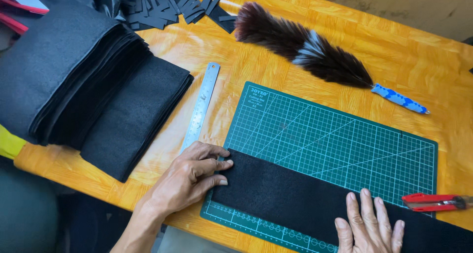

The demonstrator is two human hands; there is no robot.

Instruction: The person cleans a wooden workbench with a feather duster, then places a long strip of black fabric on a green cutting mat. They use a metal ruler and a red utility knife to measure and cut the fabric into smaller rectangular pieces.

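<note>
On the workbench: a green gridded cutting mat (340,134) is laid flat on an orange wooden table (414,51).
Felt strip: a long black rectangular felt strip (295,194) is spread across the mat's near edge, running from 9 o'clock towards 4 o'clock, seemingly squared against the grid.
Left hand: the left hand (189,176) is laid at the strip's left end, its fingertips pressed on the end so that it is held in line; nothing is pinched.
Right hand: the right hand (369,228) is spread flat, palm down, on the strip at 5 o'clock, so that the cloth is kept from shifting.
Ruler: a long steel ruler (202,105) is left at 11 o'clock, just beside the mat.
Knife: a red utility knife (433,202) is rested at 3 o'clock, within reach.
Stock: a folded stack of black felt (84,80) is kept at 10 o'clock, cut black strips (172,5) at 12 o'clock, beside a dark feather duster (308,46).
</note>
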